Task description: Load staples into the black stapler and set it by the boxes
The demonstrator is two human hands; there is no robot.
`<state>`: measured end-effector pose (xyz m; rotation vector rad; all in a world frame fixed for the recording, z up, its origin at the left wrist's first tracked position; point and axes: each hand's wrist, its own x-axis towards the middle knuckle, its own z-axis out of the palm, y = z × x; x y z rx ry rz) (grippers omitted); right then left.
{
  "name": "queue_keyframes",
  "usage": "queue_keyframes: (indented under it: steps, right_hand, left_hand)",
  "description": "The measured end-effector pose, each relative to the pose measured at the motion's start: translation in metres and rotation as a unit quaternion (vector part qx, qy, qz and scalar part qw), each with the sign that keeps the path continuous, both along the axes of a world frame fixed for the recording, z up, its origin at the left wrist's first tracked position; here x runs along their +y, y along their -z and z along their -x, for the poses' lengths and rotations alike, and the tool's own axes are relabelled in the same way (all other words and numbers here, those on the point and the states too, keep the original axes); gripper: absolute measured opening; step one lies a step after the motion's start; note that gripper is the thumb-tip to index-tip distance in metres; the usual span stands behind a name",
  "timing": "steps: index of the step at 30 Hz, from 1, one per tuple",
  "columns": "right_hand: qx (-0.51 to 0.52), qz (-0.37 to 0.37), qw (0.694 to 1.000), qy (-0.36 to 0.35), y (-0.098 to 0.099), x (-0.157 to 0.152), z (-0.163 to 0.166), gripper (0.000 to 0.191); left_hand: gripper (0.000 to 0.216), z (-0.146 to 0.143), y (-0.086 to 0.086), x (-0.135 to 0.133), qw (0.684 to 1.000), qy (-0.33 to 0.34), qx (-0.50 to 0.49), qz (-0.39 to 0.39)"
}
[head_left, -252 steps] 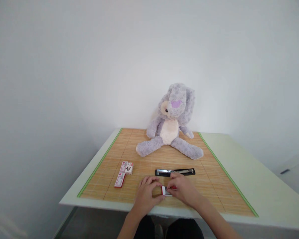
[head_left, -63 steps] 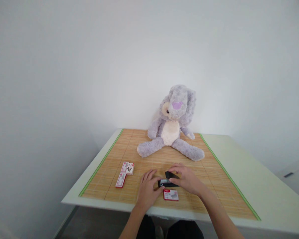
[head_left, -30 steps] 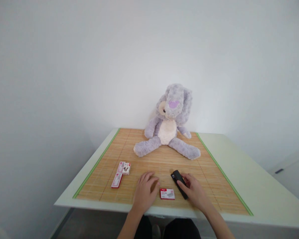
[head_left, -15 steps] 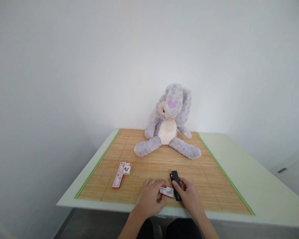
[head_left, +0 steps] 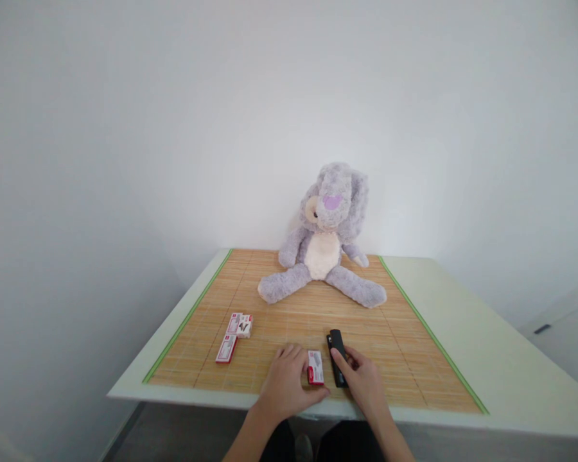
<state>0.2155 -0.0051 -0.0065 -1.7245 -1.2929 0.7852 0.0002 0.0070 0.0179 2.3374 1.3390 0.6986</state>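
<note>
Near the front of the bamboo mat (head_left: 289, 327), a small red-and-white box (head_left: 315, 367) lies flat with its long side pointing away from me. My left hand (head_left: 289, 378) rests along the box's left side, fingers bent and thumb stretched out by its near end; thumb and fingers are apart. A black stapler (head_left: 336, 356) lies just right of the box, with a narrow gap between them. My right hand (head_left: 361, 378) grips the stapler from the right, thumb on top; its other fingers are partly hidden.
Several similar small boxes (head_left: 227, 348) lie grouped on the mat's left part. A grey plush rabbit (head_left: 324, 253) sits at the back against the white wall (head_left: 173, 128). The pale table (head_left: 462, 333) extends to the right beyond the mat's green border.
The small box has turned from lying crosswise to pointing away from me. My left thumb has stretched out to the right, past its near end. My right hand stays on the stapler.
</note>
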Motion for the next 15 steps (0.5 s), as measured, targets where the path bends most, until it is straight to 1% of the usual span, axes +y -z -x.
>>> queue_keyframes:
  steps: [2,4,5,6,9,13,15]
  right_hand:
    - [0.013,0.003,1.0,-0.005,-0.001,-0.001,0.0,0.061]
    - [0.027,0.001,1.0,-0.015,-0.002,-0.002,-0.001,0.062]
    - [0.034,-0.001,0.999,-0.019,-0.002,-0.003,-0.002,0.062]
    - [0.041,-0.003,0.999,-0.022,-0.002,-0.003,-0.002,0.062]
    - [0.058,-0.007,0.998,-0.028,-0.002,-0.005,-0.003,0.062]
    - [0.077,-0.002,0.997,-0.03,-0.001,-0.005,-0.004,0.066]
    - [0.088,0.008,0.996,-0.031,-0.001,-0.004,-0.004,0.069]
  left_hand:
    - [0.065,0.001,-0.001,0.002,1.0,-0.003,-0.021,0.006]
    - [0.083,0.002,-0.002,0.006,0.999,0.01,-0.036,0.012]
    - [0.087,0.002,-0.002,0.007,0.999,0.018,-0.038,0.016]
    - [0.087,0.002,-0.003,0.009,0.999,0.024,-0.037,0.02]
    - [0.079,-0.003,-0.003,0.012,0.999,0.027,-0.027,0.027]
    - [0.078,-0.014,0.001,0.012,0.999,-0.017,-0.02,0.025]
    - [0.081,-0.018,0.002,0.012,0.999,-0.02,-0.023,0.02]
